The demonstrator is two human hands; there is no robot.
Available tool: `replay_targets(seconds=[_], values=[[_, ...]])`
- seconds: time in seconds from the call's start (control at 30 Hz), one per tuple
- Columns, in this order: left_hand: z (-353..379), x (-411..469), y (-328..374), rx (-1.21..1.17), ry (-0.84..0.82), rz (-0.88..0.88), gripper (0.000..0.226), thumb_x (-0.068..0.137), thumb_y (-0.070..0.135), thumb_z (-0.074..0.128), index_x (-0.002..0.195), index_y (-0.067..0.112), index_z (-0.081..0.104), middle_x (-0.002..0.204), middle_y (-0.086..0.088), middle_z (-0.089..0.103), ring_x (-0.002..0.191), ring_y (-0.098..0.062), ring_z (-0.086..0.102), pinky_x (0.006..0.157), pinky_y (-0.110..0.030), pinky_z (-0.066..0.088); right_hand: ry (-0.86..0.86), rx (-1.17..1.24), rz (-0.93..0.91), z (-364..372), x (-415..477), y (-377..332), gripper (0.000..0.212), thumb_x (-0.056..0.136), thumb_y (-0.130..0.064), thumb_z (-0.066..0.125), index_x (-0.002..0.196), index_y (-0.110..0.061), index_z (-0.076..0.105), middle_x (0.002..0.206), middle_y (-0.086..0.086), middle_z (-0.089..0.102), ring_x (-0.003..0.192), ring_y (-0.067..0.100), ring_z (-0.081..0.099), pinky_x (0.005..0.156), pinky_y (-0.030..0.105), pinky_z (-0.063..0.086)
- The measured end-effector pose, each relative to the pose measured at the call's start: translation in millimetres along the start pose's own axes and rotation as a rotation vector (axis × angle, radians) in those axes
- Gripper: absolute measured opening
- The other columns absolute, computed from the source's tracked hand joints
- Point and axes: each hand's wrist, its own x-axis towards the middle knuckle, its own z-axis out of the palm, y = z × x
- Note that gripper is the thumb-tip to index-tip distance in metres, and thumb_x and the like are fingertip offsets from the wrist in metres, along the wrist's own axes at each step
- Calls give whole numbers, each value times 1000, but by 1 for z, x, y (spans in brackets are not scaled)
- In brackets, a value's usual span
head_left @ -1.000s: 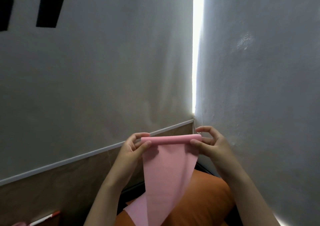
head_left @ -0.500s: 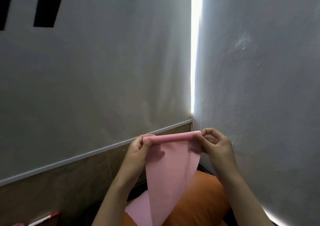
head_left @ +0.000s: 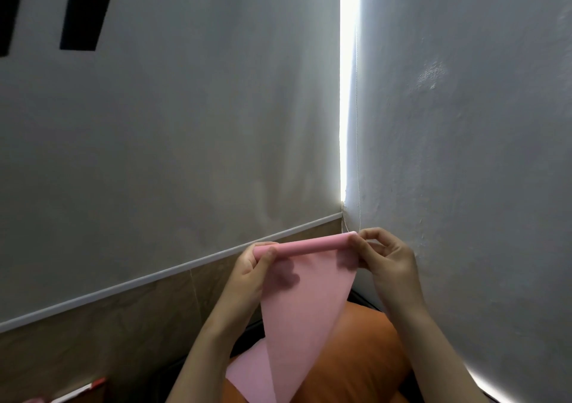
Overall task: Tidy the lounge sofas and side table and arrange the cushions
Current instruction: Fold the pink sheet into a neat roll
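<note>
Both forearms are raised; the rolled top of a pink sheet (head_left: 305,303) is pinched at its ends by the left hand (head_left: 249,268) and the right hand (head_left: 388,258).

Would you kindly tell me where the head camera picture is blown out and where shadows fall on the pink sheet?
Head view: the vertical gap of light between the two pale surfaces is blown out to white; a smaller glare streak shows at lower right; the left hand casts a soft shadow on the pink sheet just below its rolled top edge.
</note>
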Motion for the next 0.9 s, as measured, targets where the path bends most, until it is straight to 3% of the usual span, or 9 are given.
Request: replay_targets(seconds=[0.23, 0.4, 0.53, 0.73, 0.9], values=[[-1, -2, 6, 43, 39, 25, 27, 100, 18, 45, 105, -4, 59, 73, -7, 72, 62, -14, 68, 54, -21, 52, 34, 23, -22, 1, -1, -3, 21, 77, -18, 75, 72, -1, 62, 65, 12, 69, 59, 21, 63, 51, 27, 54], [2, -2, 8, -3, 53, -2, 27, 101, 19, 44, 107, -4, 57, 74, -12, 72, 62, -18, 69, 54, -23, 54, -70, 1, 6, 0, -3, -5, 25, 75, -22, 73, 77, -5, 56, 69, 7, 70, 64, 14, 62, 61, 27, 53], [6, -4, 6, -41, 67, -38, 24, 101, 22, 44, 104, 1, 56, 73, -10, 71, 62, -21, 70, 55, -26, 56, -78, 2, 0, 0, -5, -1, 21, 80, -8, 72, 78, -7, 52, 67, 4, 68, 63, 11, 61, 58, 19, 50], [7, -3, 5, -17, 8, -68, 18, 91, 18, 58, 104, 5, 56, 85, -15, 69, 73, -30, 70, 60, -32, 56, -78, -9, 0, -4, -5, -2, 24, 77, -11, 75, 89, -5, 55, 77, 21, 63, 70, 17, 59, 64, 23, 50], [4, -2, 1, -32, 77, -64, 15, 94, 18, 57, 102, 5, 58, 79, -9, 71, 71, -27, 70, 59, -32, 56, -155, -37, -13, -9, -4, -4, 15, 81, -4, 71, 94, -6, 63, 68, 12, 67, 67, 17, 65, 64, 23, 54]])
